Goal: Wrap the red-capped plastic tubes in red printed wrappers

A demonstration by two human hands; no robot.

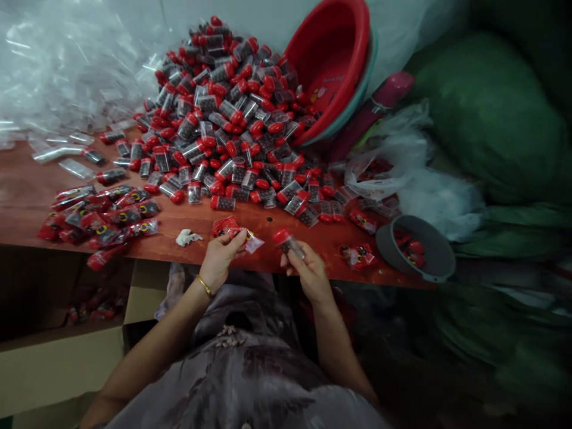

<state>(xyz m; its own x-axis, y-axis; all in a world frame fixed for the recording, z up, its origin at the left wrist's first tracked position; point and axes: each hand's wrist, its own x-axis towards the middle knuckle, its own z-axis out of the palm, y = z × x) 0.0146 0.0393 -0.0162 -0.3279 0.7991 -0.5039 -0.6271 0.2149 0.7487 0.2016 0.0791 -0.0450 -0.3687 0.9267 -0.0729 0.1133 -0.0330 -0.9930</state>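
Observation:
My left hand pinches a small red printed plastic packet over the front edge of the table. To its right, my right hand holds a clear tube with a red cap, tilted with the cap up and to the left. The two hands are apart. Beyond them rises a large heap of red-capped tubes with dark contents. Another red packet lies just behind my left fingers. A crumpled white scrap is left of that hand.
Filled red packets are piled at the left, above a cardboard box. Clear sleeves heap behind. At the right are a grey bowl, loose packets, plastic bags and a tilted red basin.

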